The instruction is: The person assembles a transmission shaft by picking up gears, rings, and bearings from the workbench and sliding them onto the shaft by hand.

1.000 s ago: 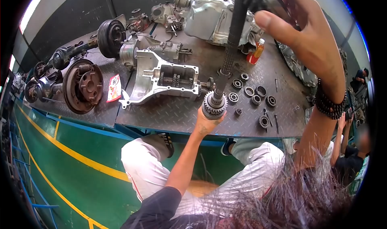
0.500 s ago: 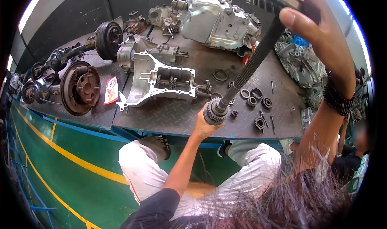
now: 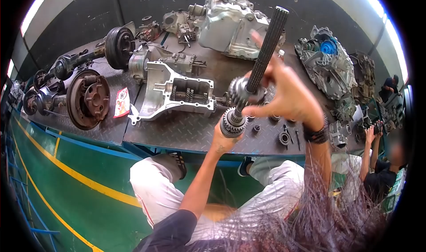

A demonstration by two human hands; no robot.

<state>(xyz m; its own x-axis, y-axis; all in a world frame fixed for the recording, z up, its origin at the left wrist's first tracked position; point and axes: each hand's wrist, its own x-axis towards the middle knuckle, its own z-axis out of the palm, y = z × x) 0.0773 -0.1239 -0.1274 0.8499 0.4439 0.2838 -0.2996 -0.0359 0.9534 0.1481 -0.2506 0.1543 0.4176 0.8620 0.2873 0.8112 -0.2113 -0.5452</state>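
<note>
My left hand [image 3: 224, 139] is wrapped round the lower end of a splined shaft [image 3: 270, 43], below a toothed gear [image 3: 233, 121]. The shaft leans up and to the right. Partway down it sits a larger gear [image 3: 241, 91], around the shaft. My right hand [image 3: 288, 94], blurred by motion, is beside this gear with thumb and fingers spread apart. Whether its fingertips touch the gear or shaft is unclear. An open gearbox housing [image 3: 155, 105] with gears inside lies left of my hands.
Loose bearings and a small gear [image 3: 284, 138] lie on the metal bench [image 3: 177, 139]. Large castings [image 3: 228, 26] stand behind, another casting [image 3: 326, 66] at right. A brake drum [image 3: 88, 99] and axle are at left. A person [image 3: 381, 172] is at far right.
The large gear has come down the shaft from its top end, and my right hand has moved down and left with its fingers opening. The shaft's upper end now shows.
</note>
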